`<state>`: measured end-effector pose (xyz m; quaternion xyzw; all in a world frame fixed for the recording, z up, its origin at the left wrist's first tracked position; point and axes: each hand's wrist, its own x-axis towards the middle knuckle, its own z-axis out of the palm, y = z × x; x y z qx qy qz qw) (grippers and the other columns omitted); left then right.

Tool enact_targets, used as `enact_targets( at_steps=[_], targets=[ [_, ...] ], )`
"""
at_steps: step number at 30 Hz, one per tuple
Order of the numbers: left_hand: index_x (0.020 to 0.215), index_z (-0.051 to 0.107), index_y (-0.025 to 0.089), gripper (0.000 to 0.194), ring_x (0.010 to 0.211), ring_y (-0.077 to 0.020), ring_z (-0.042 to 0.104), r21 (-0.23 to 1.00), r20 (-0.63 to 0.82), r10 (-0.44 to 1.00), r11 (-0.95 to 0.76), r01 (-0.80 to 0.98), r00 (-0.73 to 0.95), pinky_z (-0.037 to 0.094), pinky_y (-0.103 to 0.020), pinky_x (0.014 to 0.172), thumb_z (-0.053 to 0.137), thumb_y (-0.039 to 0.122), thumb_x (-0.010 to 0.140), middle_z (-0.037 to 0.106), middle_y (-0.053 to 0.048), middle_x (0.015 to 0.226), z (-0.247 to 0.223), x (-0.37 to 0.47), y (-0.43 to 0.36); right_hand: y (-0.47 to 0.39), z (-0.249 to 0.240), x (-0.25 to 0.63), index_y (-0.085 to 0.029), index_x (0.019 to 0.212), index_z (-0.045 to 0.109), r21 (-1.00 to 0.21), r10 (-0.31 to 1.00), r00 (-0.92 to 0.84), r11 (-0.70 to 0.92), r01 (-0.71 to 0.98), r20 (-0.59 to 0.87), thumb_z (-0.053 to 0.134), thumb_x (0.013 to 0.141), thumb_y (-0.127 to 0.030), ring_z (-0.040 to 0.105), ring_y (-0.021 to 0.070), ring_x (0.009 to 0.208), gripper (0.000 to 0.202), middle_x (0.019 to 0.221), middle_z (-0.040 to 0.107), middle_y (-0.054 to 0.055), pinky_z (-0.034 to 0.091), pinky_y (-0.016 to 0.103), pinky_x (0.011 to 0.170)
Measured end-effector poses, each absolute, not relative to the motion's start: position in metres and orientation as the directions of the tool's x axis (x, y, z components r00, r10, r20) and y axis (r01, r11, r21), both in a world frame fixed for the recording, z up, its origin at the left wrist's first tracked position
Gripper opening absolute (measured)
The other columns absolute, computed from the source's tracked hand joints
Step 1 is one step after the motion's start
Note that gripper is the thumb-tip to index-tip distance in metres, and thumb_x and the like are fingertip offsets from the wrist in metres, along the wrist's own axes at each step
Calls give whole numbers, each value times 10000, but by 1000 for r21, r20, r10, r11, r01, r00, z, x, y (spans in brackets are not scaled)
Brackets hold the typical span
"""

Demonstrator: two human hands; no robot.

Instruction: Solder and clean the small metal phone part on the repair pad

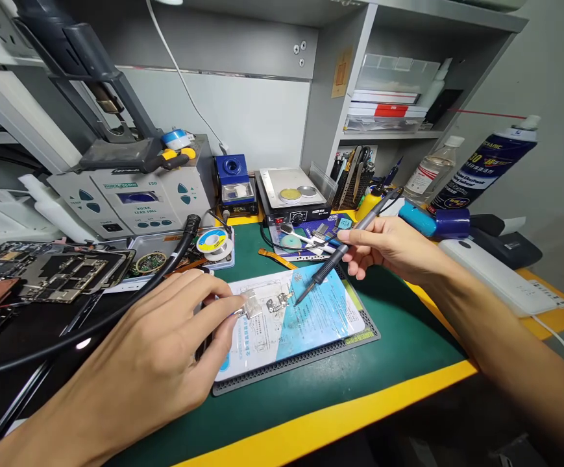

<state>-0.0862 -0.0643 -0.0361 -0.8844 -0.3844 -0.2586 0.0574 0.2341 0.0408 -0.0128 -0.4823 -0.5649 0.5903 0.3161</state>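
Observation:
My left hand (pixel 174 337) is closed in a pinch at the left part of a white and blue printed card (pixel 320 324). Between thumb and fingertips is the edge of a small silvery flat piece (pixel 251 305), perhaps metal, lying over the card. Just right of it rests a small circuit board (pixel 276 303) with metal contacts. My right hand (pixel 376 246) grips a dark soldering iron (pixel 331 264) like a pen. Its tip points down and left, close to the board's right side; whether it touches the card I cannot tell. A grey mat (pixel 306 363) lies under the card.
A black hose (pixel 111 318) crosses the left side near my left hand. Behind are a solder spool (pixel 212 241), a rework station (pixel 130 201), a blue soldering station (pixel 233 172) and a hot plate (pixel 289 211). Bottles (pixel 432 172) and a spray can (pixel 486 168) stand right.

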Motion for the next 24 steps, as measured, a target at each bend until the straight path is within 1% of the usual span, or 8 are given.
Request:
enact_targets(
  at_steps=[5,9,13,17,24],
  targets=[
    [1164,615,199,265,967,-199,573,104,478,661,-697,710,578,470,-386,884,606,119,912,615,-53,1040,-36,-87,-64,42,-13,235,-80,648,740,-962,903,-354,-175,209,-241,868,725,-469,675,155,466,417,592,732,116,575,215,480],
    [1157,615,198,252,970,-198,570,92,477,660,-694,714,580,463,-382,893,612,135,914,613,-51,1036,-37,-87,-63,42,-12,235,-82,636,732,-960,892,-369,-201,192,-261,850,748,-457,671,154,469,409,591,725,114,572,220,481],
    [1150,610,193,236,990,-211,575,78,480,659,-690,720,579,455,-396,929,610,152,917,625,-56,1046,-38,-87,-63,43,-11,236,-91,597,715,-966,900,-355,-213,146,-252,848,733,-464,660,163,459,419,559,695,93,566,239,459],
    [1149,608,198,230,1000,-228,583,58,480,655,-688,724,584,449,-415,956,607,176,919,636,-61,1063,-37,-89,-64,44,-12,237,-88,612,720,-971,914,-335,-188,149,-228,820,775,-453,662,159,472,412,572,696,93,565,237,468],
    [1171,612,186,257,986,-243,582,67,474,662,-684,726,580,446,-441,934,610,185,914,639,-74,1057,-37,-91,-65,41,-13,233,-99,573,697,-968,912,-331,-205,146,-243,813,779,-444,644,156,435,418,538,684,97,551,228,435]
  ],
)
